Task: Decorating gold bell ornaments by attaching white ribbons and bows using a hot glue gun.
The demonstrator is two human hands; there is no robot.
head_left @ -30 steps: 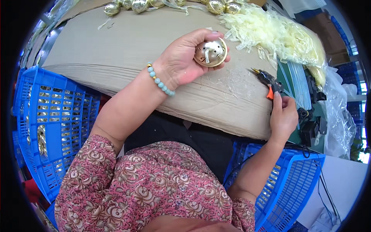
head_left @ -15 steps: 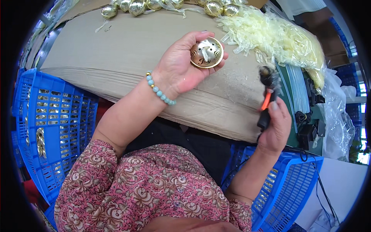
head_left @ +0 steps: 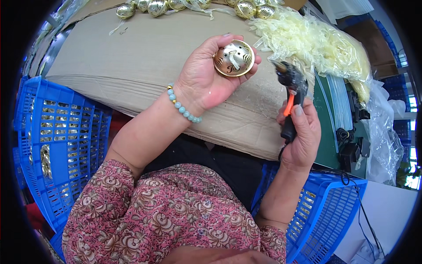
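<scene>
My left hand, with a light-green bead bracelet at its wrist, lies palm up above the cardboard. Its fingers hold a shiny gold bowl-shaped ornament half with star cut-outs, dark lettering and a short pale ribbon piece in its middle. To the right, my right hand is closed round the handle of a black glue gun with an orange trigger. The gun's nozzle points up and left, apart from the ornament half.
Several gold ball ornaments with ribbons line the far edge of the cardboard. Pale yellow translucent strips are heaped at far right, beside clear glue sticks. Blue crates stand at both sides.
My right hand has brought the glue gun left, its nozzle now nearer the ornament half and tilted left. My left hand has turned the ornament half slightly and keeps hold of it.
</scene>
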